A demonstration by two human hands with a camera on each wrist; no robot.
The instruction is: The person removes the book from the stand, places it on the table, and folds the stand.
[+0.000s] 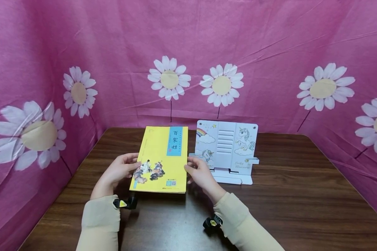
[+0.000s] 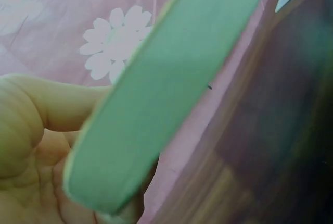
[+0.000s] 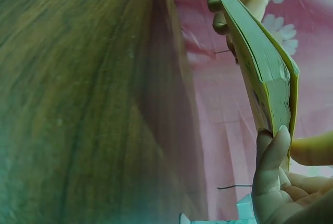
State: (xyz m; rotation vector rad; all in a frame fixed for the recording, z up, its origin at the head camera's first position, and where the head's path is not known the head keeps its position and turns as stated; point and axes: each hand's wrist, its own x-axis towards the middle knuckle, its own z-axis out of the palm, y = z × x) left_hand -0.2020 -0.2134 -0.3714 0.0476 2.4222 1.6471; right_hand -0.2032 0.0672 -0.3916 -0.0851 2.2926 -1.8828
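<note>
A yellow paperback book (image 1: 160, 150) with a blue title panel is held up above the table, cover upward. My left hand (image 1: 120, 170) grips its left edge, thumb on the cover and fingers beneath. At the right edge my right hand (image 1: 204, 176) pinches the book between thumb and fingers. The right wrist view shows the page edges of the book (image 3: 278, 96) slightly parted near the right fingers (image 3: 270, 161). In the left wrist view the book's edge (image 2: 151, 94) lies across the left hand (image 2: 47, 146).
A white folding book stand (image 1: 226, 150) with unicorn and rainbow pictures stands just right of the book, partly behind my right hand. The dark wooden table (image 1: 301, 195) reaches back to a pink curtain (image 1: 264, 42) printed with daisies.
</note>
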